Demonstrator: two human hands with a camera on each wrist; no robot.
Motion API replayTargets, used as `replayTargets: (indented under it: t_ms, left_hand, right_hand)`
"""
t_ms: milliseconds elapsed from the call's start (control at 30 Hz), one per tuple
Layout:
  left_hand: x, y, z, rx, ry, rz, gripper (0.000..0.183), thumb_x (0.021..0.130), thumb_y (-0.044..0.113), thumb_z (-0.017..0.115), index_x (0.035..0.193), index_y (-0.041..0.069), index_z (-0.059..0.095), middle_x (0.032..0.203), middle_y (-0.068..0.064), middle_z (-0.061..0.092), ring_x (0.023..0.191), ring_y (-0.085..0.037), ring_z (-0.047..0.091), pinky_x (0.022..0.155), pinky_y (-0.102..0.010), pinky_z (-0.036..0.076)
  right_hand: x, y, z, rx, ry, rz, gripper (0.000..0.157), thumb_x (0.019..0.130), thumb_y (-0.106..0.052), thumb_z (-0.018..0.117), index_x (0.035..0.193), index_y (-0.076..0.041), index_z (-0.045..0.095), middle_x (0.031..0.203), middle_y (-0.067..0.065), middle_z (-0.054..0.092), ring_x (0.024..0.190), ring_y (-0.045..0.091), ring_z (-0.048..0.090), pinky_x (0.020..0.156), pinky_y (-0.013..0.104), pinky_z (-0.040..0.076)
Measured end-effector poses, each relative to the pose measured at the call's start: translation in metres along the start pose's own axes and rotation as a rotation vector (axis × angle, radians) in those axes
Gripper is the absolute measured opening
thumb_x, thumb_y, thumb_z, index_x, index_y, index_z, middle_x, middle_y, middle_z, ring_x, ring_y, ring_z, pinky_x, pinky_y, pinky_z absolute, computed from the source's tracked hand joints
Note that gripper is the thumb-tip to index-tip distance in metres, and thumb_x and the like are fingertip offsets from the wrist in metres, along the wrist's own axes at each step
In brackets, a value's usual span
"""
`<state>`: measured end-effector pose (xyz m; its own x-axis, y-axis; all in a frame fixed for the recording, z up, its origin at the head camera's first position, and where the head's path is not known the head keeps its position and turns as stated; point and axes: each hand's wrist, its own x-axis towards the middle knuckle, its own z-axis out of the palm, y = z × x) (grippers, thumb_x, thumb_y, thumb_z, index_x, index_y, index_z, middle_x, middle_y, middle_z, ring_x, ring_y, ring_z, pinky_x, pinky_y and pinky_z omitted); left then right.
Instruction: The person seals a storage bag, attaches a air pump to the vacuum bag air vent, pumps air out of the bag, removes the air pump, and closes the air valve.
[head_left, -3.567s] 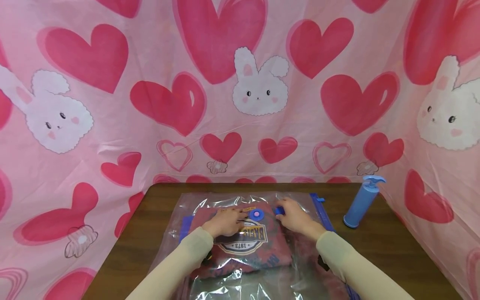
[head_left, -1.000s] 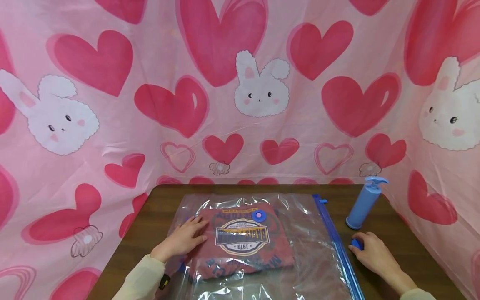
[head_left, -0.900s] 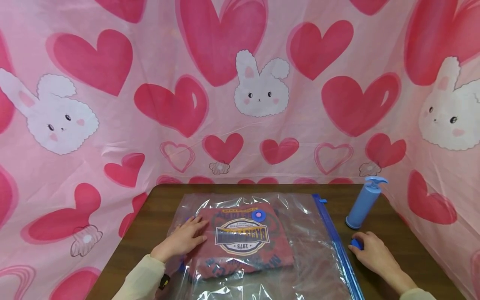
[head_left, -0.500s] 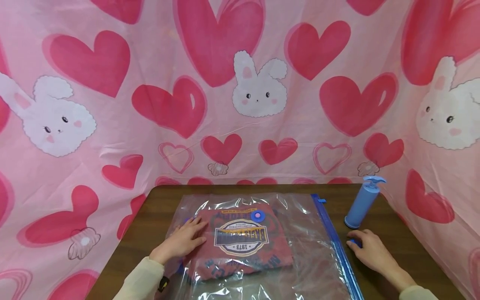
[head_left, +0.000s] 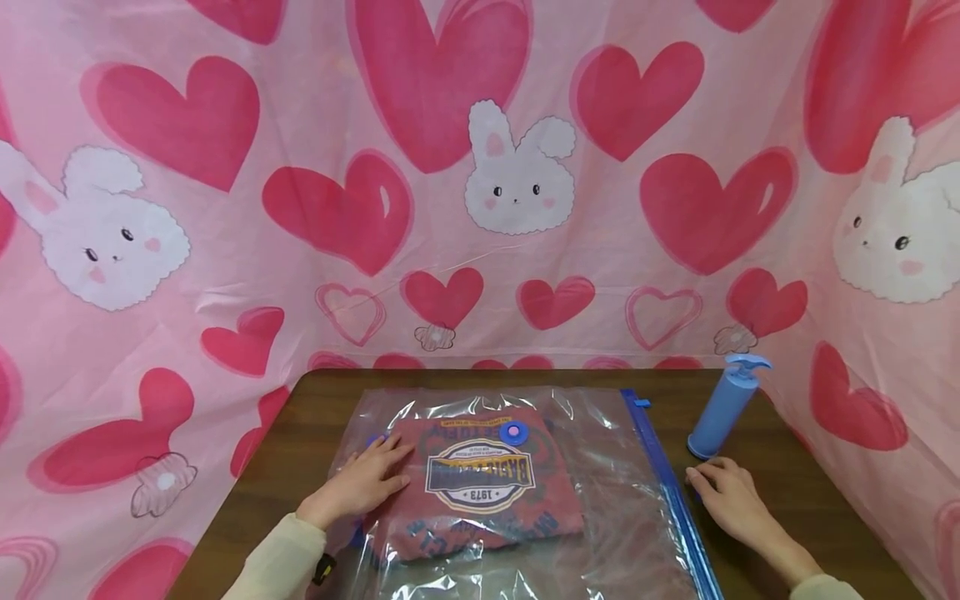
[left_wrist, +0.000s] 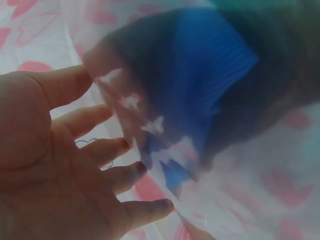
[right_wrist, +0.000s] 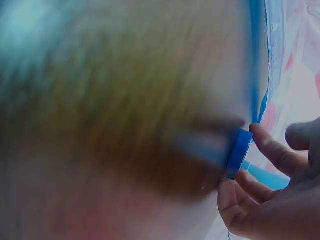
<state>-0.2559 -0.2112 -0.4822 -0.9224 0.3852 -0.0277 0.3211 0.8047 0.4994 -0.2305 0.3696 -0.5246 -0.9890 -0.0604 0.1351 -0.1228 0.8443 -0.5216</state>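
Observation:
A clear plastic storage bag (head_left: 630, 525) with a blue zip edge lies flat on the table. A folded red printed garment (head_left: 543, 525) shows through it, and a round blue valve (head_left: 513, 432) with a pink centre sits over the garment's upper right. My left hand (head_left: 360, 483) rests on the bag's left part, fingers spread over the garment's edge. Right of the zip edge, my right hand (head_left: 738, 504) holds a small blue cap (right_wrist: 240, 150) low at the table top; the head view mostly hides the cap. Just beyond that hand stands a blue hand pump (head_left: 723, 414).
The dark wooden table (head_left: 817, 517) ends at a pink cloth backdrop (head_left: 517, 292) with hearts and rabbits, which closes in the back and both sides. A blue slider (head_left: 641, 403) sits near the far end of the zip edge.
From over the bag, my right hand has carried the blue cap right, past the zip edge, then slightly toward the pump. My left hand has slid left from the garment's middle to its edge.

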Motion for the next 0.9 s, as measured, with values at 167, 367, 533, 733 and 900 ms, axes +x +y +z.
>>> replayTargets:
  t_ms: [167, 367, 533, 733, 900]
  left_hand:
    - [0.0, 0.001, -0.002, 0.007, 0.004, 0.017, 0.056, 0.1, 0.025, 0.071, 0.149, 0.001, 0.057, 0.16, -0.03, 0.04, 0.148, -0.057, 0.028, 0.107, -0.086, 0.015]
    - [-0.001, 0.0, 0.0, 0.002, 0.0, 0.009, 0.057, 0.1, 0.027, 0.073, 0.149, 0.002, 0.058, 0.161, -0.029, 0.039, 0.149, -0.056, 0.028, 0.107, -0.086, 0.014]
    - [-0.002, 0.001, 0.001, 0.004, -0.004, 0.003, 0.057, 0.1, 0.028, 0.072, 0.149, 0.003, 0.058, 0.161, -0.028, 0.039, 0.15, -0.056, 0.027, 0.108, -0.086, 0.014]
    - [-0.001, -0.001, 0.002, 0.015, -0.002, 0.007, 0.057, 0.1, 0.028, 0.072, 0.149, 0.003, 0.058, 0.161, -0.027, 0.04, 0.149, -0.055, 0.029, 0.107, -0.086, 0.016]
    - [0.001, -0.002, 0.003, 0.025, -0.002, 0.02, 0.056, 0.1, 0.027, 0.071, 0.149, 0.002, 0.058, 0.161, -0.028, 0.04, 0.149, -0.055, 0.03, 0.106, -0.087, 0.016]
  right_hand:
    - [-0.003, -0.007, 0.006, -0.014, 0.008, 0.023, 0.027, 0.109, -0.021, 0.056, 0.09, -0.013, 0.074, 0.13, 0.037, 0.054, 0.119, 0.066, 0.041, 0.084, 0.076, 0.039]
    - [-0.001, -0.014, 0.007, -0.014, -0.018, 0.036, 0.028, 0.11, -0.02, 0.054, 0.092, -0.011, 0.072, 0.14, 0.041, 0.044, 0.126, 0.068, 0.031, 0.085, 0.078, 0.034]
    - [0.002, -0.014, 0.008, -0.008, -0.03, 0.032, 0.024, 0.107, -0.018, 0.056, 0.095, -0.008, 0.073, 0.139, 0.042, 0.044, 0.127, 0.069, 0.029, 0.086, 0.076, 0.032]
    - [0.005, -0.003, 0.018, -0.002, -0.03, 0.024, 0.019, 0.103, -0.018, 0.059, 0.089, -0.012, 0.07, 0.138, 0.039, 0.042, 0.129, 0.069, 0.023, 0.085, 0.077, 0.028]
    - [0.01, 0.011, 0.026, -0.002, -0.034, 0.029, 0.018, 0.102, -0.016, 0.059, 0.087, -0.016, 0.069, 0.139, 0.038, 0.042, 0.129, 0.069, 0.021, 0.083, 0.077, 0.027]
